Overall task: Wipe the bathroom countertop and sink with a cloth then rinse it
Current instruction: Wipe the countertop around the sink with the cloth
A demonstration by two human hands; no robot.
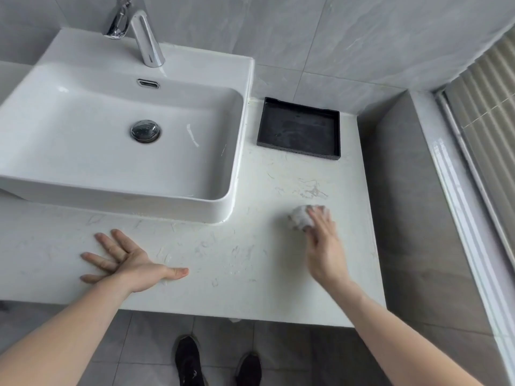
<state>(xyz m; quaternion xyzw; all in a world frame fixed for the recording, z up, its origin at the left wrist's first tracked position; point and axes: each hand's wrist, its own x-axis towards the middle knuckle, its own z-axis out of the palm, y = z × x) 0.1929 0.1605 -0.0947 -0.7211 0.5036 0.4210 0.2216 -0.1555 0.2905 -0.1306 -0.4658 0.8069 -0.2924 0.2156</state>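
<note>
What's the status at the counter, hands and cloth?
Left hand flat on the countertop, fingers spread. Right hand presses the cloth onto the countertop right of the sink. Black tray sits ahead of the cloth.

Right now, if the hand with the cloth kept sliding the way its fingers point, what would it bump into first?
The right hand holds the cloth with its fingers aimed up the countertop. Straight on, it would probably meet the black tray first.
</note>
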